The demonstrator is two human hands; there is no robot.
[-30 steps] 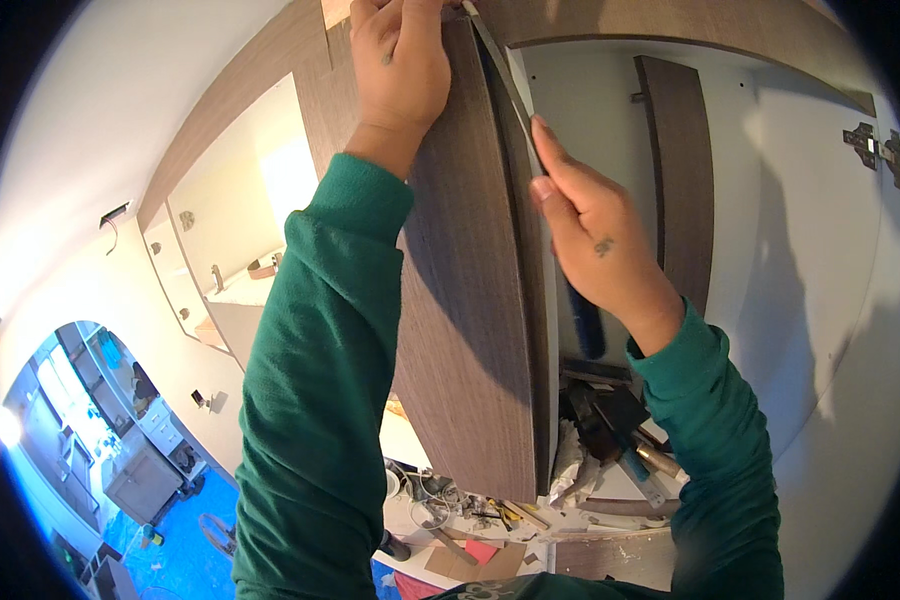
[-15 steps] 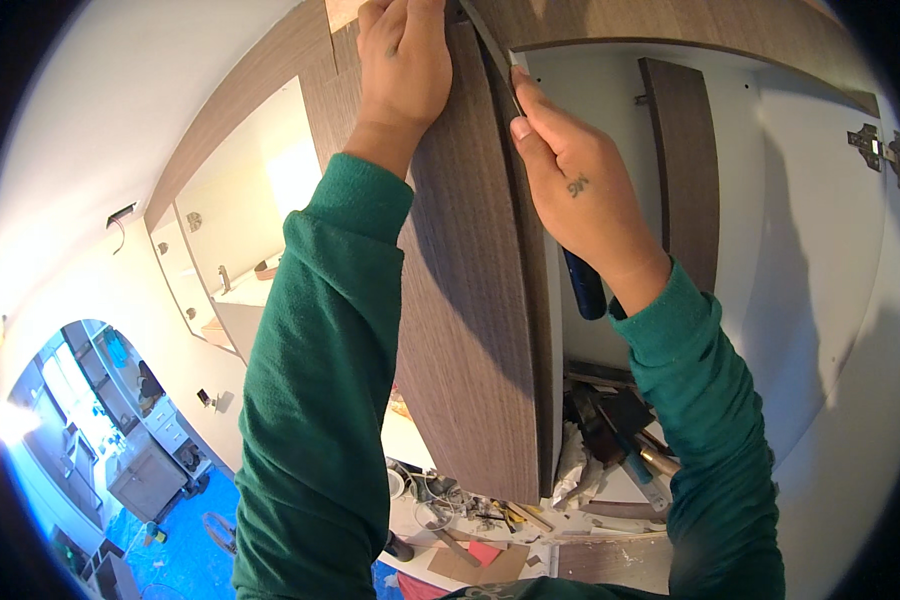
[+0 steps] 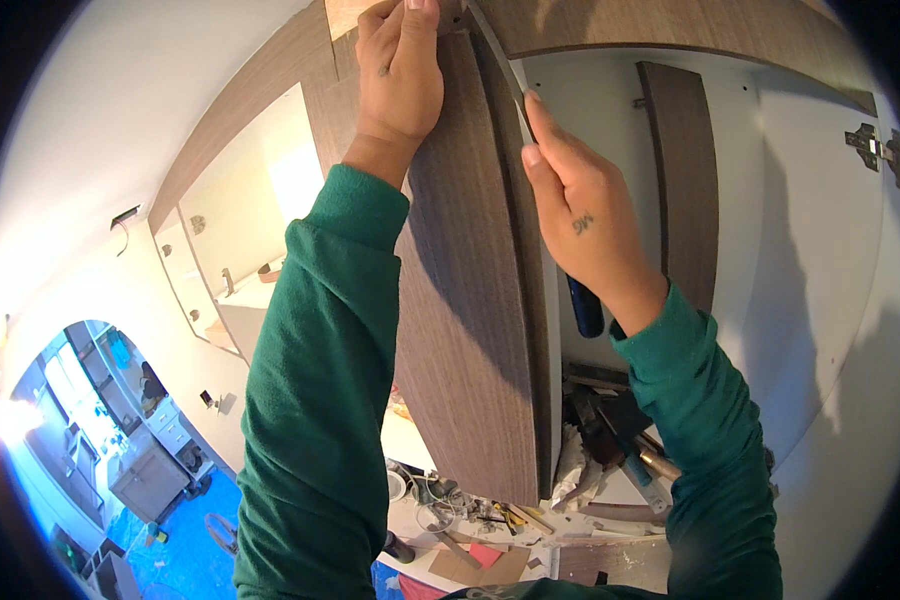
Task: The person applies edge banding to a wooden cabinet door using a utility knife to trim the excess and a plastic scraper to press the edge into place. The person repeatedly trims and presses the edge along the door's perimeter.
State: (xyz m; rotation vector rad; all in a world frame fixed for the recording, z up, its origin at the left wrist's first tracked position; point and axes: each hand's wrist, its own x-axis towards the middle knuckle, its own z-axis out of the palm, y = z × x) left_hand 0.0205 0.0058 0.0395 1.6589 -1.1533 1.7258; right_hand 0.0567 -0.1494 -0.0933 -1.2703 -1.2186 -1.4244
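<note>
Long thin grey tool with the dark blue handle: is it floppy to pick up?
The long, thin grey tool with the dark blue handle is probably stiff, since it looks metal. It might roll a little because its handle looks rounded.

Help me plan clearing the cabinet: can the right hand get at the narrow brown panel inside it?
Probably yes: nothing visible blocks the right hand from the narrow brown panel, though that hand holds a blue-handled tool that may need putting down first.

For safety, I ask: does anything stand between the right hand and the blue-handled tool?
Nothing visible: the right hand grips the dark blue handle directly. The left hand is apart, to the left.
</note>
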